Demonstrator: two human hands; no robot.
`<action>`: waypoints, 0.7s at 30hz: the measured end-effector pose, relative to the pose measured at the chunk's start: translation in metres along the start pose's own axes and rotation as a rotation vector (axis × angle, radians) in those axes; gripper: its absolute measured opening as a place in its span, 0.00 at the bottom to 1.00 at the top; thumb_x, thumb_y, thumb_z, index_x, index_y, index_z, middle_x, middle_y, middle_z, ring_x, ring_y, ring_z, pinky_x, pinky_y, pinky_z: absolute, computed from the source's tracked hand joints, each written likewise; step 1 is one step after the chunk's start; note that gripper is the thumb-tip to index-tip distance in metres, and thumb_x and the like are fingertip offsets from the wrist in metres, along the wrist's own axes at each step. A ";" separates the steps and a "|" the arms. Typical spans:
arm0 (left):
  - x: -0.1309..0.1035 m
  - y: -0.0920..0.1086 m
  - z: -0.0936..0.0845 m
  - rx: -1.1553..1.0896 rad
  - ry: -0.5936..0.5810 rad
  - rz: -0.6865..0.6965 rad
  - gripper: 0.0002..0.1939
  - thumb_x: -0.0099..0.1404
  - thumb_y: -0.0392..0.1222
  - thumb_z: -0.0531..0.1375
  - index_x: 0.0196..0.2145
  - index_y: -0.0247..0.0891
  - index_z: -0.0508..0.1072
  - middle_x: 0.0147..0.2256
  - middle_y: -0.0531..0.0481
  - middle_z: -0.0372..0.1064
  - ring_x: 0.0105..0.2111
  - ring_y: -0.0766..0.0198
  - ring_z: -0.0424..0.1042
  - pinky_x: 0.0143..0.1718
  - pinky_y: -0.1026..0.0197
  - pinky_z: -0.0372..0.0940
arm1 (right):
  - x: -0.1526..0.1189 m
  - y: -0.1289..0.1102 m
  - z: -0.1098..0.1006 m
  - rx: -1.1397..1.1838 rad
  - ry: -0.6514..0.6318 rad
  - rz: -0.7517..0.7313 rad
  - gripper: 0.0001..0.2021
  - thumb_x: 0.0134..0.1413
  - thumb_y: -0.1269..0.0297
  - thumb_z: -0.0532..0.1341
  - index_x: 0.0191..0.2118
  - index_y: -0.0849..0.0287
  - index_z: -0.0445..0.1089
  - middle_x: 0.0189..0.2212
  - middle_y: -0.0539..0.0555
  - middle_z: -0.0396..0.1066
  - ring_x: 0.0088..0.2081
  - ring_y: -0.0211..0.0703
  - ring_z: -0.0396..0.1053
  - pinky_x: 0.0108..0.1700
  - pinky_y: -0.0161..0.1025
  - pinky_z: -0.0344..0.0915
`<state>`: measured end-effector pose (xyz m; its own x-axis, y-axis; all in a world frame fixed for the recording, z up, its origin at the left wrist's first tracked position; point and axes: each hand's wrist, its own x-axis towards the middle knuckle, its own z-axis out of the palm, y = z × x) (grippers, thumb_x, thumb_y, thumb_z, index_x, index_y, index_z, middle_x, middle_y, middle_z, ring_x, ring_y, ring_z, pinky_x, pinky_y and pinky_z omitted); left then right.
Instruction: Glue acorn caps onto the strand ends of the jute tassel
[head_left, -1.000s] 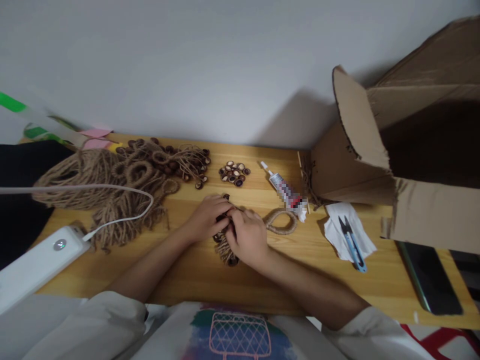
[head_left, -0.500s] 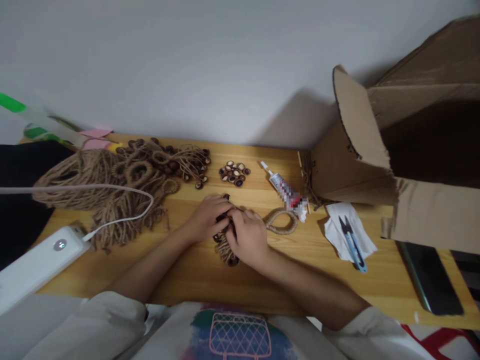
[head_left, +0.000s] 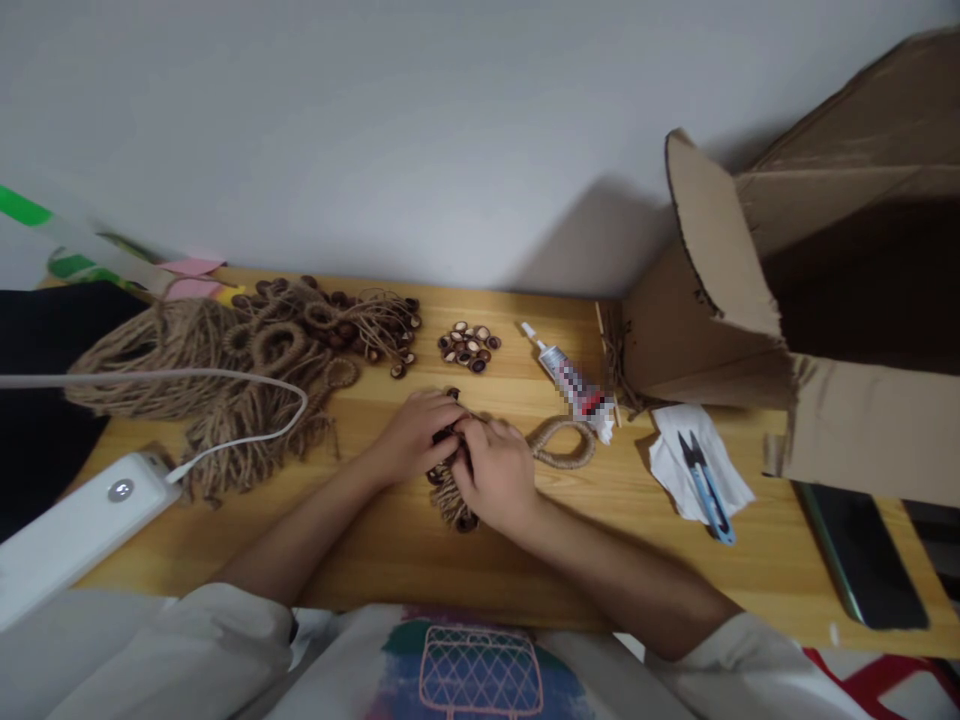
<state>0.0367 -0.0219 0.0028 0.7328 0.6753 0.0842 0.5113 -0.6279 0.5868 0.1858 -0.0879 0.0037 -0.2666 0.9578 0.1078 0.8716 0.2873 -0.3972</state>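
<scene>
A power bank (head_left: 86, 535) is placed at the near left and a phone (head_left: 870, 570) at the near right, its far end overlapped by the box (head_left: 690, 345). On the table (head_left: 367, 560) between them, the tassel (head_left: 452, 502) is held beneath both hands. The fingers of the left hand (head_left: 415, 432) are curled over its far part; those of the right hand (head_left: 499, 475) are closed over its right side. Whatever is pinched at the fingertips is hidden. A ring (head_left: 566, 462) is located just right of the right hand; any join to the tassel is covered. Snips (head_left: 706, 492) are laid on a tissue (head_left: 671, 455). Twine (head_left: 157, 365) is heaped at left. Farther back, a tube (head_left: 564, 373) and clustered shells (head_left: 469, 348) are set well apart from the twine.
</scene>
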 end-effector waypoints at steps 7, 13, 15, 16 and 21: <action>0.000 0.001 -0.001 0.000 -0.009 -0.009 0.07 0.62 0.39 0.53 0.33 0.37 0.69 0.30 0.48 0.68 0.33 0.60 0.64 0.36 0.57 0.57 | 0.000 0.000 0.001 -0.005 0.003 -0.003 0.12 0.51 0.68 0.53 0.42 0.62 0.66 0.32 0.57 0.70 0.36 0.48 0.62 0.40 0.43 0.56; 0.000 0.002 -0.002 -0.005 -0.013 -0.011 0.08 0.63 0.39 0.52 0.33 0.36 0.70 0.30 0.47 0.68 0.32 0.60 0.64 0.35 0.58 0.58 | -0.001 0.000 0.002 -0.002 0.007 -0.008 0.12 0.52 0.68 0.53 0.42 0.62 0.66 0.32 0.57 0.70 0.36 0.48 0.62 0.39 0.43 0.56; 0.000 0.002 -0.002 0.003 -0.014 -0.015 0.08 0.63 0.39 0.52 0.34 0.36 0.70 0.30 0.47 0.69 0.33 0.60 0.64 0.35 0.58 0.58 | -0.001 0.000 0.001 0.000 -0.001 -0.006 0.11 0.52 0.68 0.53 0.41 0.62 0.66 0.32 0.58 0.69 0.36 0.49 0.62 0.40 0.43 0.56; 0.000 0.002 -0.002 0.009 -0.014 -0.017 0.08 0.62 0.39 0.52 0.34 0.36 0.70 0.30 0.47 0.69 0.33 0.60 0.64 0.35 0.58 0.58 | -0.001 0.000 0.001 0.001 -0.002 -0.006 0.11 0.52 0.68 0.53 0.41 0.62 0.66 0.32 0.58 0.69 0.36 0.49 0.62 0.40 0.43 0.56; 0.000 0.000 0.000 0.016 -0.010 -0.016 0.07 0.62 0.39 0.53 0.33 0.37 0.70 0.30 0.47 0.69 0.33 0.60 0.64 0.36 0.57 0.57 | 0.000 0.000 0.001 -0.001 -0.014 0.000 0.12 0.51 0.68 0.54 0.42 0.62 0.66 0.32 0.58 0.69 0.36 0.49 0.62 0.39 0.43 0.56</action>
<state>0.0367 -0.0221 0.0031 0.7286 0.6816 0.0670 0.5302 -0.6232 0.5749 0.1859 -0.0879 0.0029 -0.2723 0.9575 0.0954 0.8719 0.2875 -0.3965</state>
